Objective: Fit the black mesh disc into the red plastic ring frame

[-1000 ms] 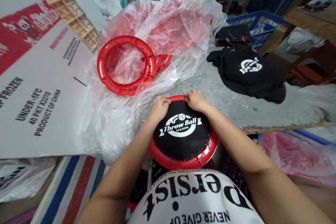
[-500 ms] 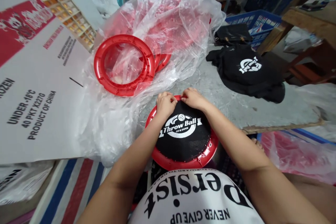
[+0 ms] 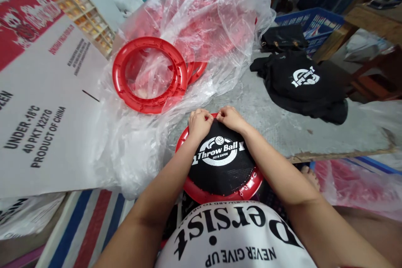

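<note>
A red plastic ring [image 3: 248, 188] lies at the near edge of the grey table, covered by a black mesh cloth [image 3: 222, 167] printed "Throw Ball". My left hand [image 3: 199, 122] and my right hand [image 3: 230, 118] sit close together at the ring's far edge, each pinching the mesh rim there. Both forearms reach over the disc from below.
An empty red ring [image 3: 150, 74] rests on a clear plastic bag [image 3: 201, 29] holding more red rings. A pile of black printed cloths [image 3: 303, 86] lies to the right. A white cardboard box [image 3: 40, 104] fills the left. Blue crates [image 3: 309, 23] stand behind.
My left hand slid right along the ring's far edge until it met my right hand. Both now pinch the mesh at the top middle.
</note>
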The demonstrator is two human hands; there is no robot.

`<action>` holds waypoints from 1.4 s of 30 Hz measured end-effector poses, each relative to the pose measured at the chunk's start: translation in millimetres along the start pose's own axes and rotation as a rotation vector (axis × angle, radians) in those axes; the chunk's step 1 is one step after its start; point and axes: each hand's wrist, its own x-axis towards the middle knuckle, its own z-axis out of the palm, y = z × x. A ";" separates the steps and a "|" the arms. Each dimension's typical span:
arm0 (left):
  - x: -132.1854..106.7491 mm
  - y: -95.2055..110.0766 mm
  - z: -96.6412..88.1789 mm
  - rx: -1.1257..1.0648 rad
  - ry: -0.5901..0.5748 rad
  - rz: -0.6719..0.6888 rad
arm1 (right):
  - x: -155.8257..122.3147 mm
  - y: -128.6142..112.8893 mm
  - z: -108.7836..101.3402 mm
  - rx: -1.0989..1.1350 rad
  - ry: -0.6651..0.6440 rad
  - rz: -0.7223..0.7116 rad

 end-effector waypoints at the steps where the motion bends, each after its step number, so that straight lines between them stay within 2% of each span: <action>1: -0.1 -0.2 0.5 -0.003 0.005 0.003 | -0.2 0.2 0.9 0.000 0.008 0.006; 10: -1.4 4.0 2.0 0.029 0.019 -0.006 | 1.3 2.1 7.1 -0.047 0.043 0.030; 20: -0.7 6.2 2.7 0.046 0.011 -0.024 | -0.6 0.4 4.4 -0.077 0.034 0.030; 28: -3.4 13.8 3.1 0.150 0.003 -0.035 | -0.5 -2.1 4.2 -0.099 0.038 0.060; 33: 3.5 9.2 2.7 0.122 -0.009 -0.030 | 1.1 1.2 8.0 -0.069 0.075 0.049; 36: 4.9 2.7 -8.6 -0.027 0.016 -0.031 | 1.3 3.1 9.5 -0.017 0.117 0.055; 38: -4.6 -0.4 -23.0 -0.009 0.067 -0.011 | 1.1 4.0 10.1 0.010 0.127 0.057; 40: -23.5 -1.2 -38.9 0.192 0.102 0.024 | 1.1 4.7 10.5 0.027 0.124 0.052; 42: -46.8 0.2 -51.0 0.443 0.039 0.063 | 1.5 5.0 10.9 0.034 0.119 0.047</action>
